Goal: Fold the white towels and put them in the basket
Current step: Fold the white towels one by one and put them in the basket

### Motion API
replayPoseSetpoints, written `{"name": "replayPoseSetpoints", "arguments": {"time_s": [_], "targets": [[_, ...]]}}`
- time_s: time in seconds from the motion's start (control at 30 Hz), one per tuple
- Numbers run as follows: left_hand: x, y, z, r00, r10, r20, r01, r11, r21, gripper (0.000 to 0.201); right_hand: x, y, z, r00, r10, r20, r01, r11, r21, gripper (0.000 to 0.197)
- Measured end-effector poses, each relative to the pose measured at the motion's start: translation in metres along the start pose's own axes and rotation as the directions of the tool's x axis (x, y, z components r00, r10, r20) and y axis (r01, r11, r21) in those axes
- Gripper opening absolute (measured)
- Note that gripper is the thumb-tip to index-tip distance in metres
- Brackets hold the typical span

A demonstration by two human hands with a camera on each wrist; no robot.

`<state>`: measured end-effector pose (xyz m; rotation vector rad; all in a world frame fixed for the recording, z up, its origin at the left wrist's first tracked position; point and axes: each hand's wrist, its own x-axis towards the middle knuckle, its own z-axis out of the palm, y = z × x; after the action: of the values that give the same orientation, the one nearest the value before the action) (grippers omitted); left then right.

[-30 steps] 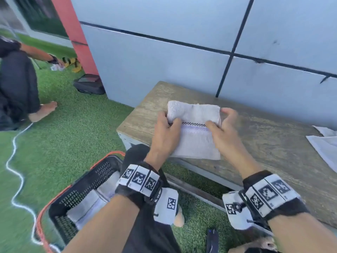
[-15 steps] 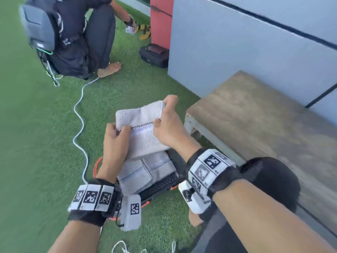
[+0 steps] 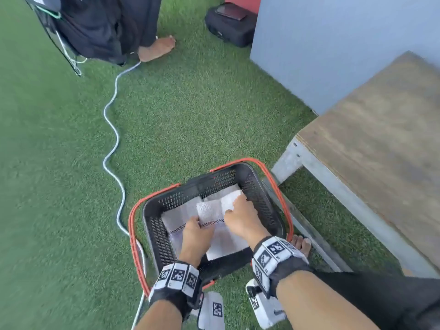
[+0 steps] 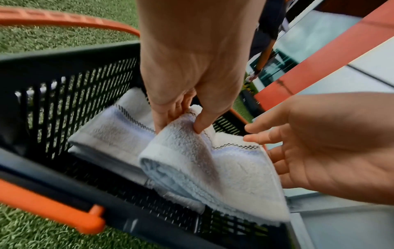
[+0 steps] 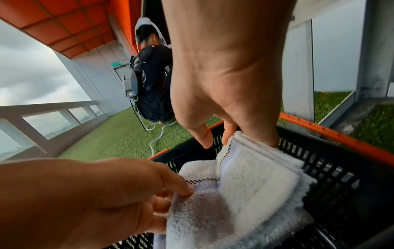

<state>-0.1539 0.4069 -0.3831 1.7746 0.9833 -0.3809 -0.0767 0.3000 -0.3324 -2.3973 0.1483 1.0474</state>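
A black basket (image 3: 154, 234) with orange handles (image 3: 133, 225) is sitting on green turf (image 3: 190, 115), just left of a wooden bench (image 3: 369, 151). A white cable (image 3: 114, 144) is snaking across the turf to the far left, where another person (image 3: 107, 27) is crouching; a black case (image 3: 228, 22) is lying by the grey wall (image 3: 333, 44). A folded towel (image 3: 177, 214) is lying in the basket's left half. Both hands are reaching down into the basket with a second folded towel (image 3: 212, 210), which is overlapping the first. The left hand (image 3: 195, 234) is pinching its near left edge between thumb and fingers. The right hand (image 3: 240, 220) is gripping its far right corner, fingers curled over the layers.
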Motion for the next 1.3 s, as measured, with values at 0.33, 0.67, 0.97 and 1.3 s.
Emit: {"name": "replayPoseSetpoints", "arguments": {"time_s": [0.33, 0.67, 0.97, 1.3], "targets": [[0.051, 0.014, 0.033, 0.996, -0.088, -0.009, 0.089, 0.996, 0.008, 0.056, 0.069, 0.014, -0.012, 0.998, -0.059, -0.010, 0.059, 0.998, 0.012, 0.057], [0.047, 0.012, 0.035, 0.993, -0.109, 0.033, 0.105, 0.989, 0.105, 0.064, 0.057, 0.015, -0.026, 0.997, -0.076, 0.033, 0.073, 0.993, 0.097, 0.047], [-0.024, 0.120, -0.007, 0.969, 0.248, 0.000, -0.248, 0.969, -0.023, 0.018, -0.051, -0.079, -0.131, 0.899, -0.421, -0.119, 0.431, 0.900, 0.071, 0.028], [-0.174, 0.274, -0.022, 0.651, 0.652, 0.389, -0.730, 0.679, 0.082, 0.017, -0.216, -0.012, -0.258, 0.746, -0.366, -0.557, 0.581, 0.766, 0.275, 0.018]]}}
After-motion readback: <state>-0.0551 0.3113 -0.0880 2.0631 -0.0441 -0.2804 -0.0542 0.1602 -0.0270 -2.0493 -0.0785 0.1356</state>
